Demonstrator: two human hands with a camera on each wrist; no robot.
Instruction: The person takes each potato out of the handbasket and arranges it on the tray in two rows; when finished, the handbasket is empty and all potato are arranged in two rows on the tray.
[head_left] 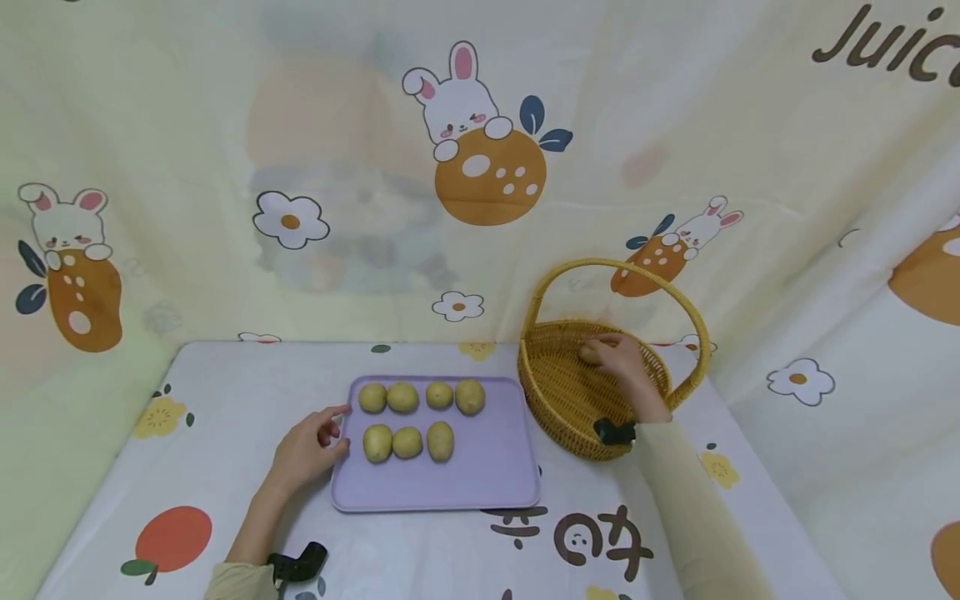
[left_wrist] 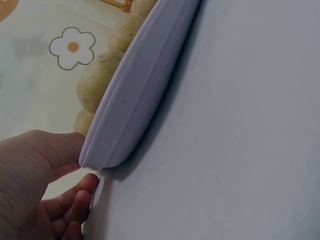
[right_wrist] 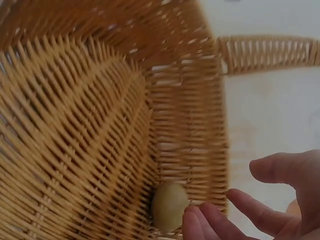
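Several potatoes (head_left: 407, 442) lie in two rows on a lilac tray (head_left: 491, 483). At the tray's left edge, my left hand (head_left: 306, 450) touches the rim with spread thumb and finger; in the left wrist view, that hand (left_wrist: 40, 175) is beside the tray's corner (left_wrist: 125, 110). My right hand (head_left: 624, 367) reaches inside a wicker basket (head_left: 555, 408). One potato (right_wrist: 170, 206) sits against the basket's inner wall. In the right wrist view, the right hand's fingertips (right_wrist: 192, 222) are at this potato's side, and the thumb stands apart from it.
The basket's tall arched handle (head_left: 600, 262) rises over the right forearm. A printed cloth (head_left: 225, 467) covers the table, and a patterned curtain (head_left: 360, 108) hangs behind. Dark wrist cameras (head_left: 298, 562) sit on both wrists.
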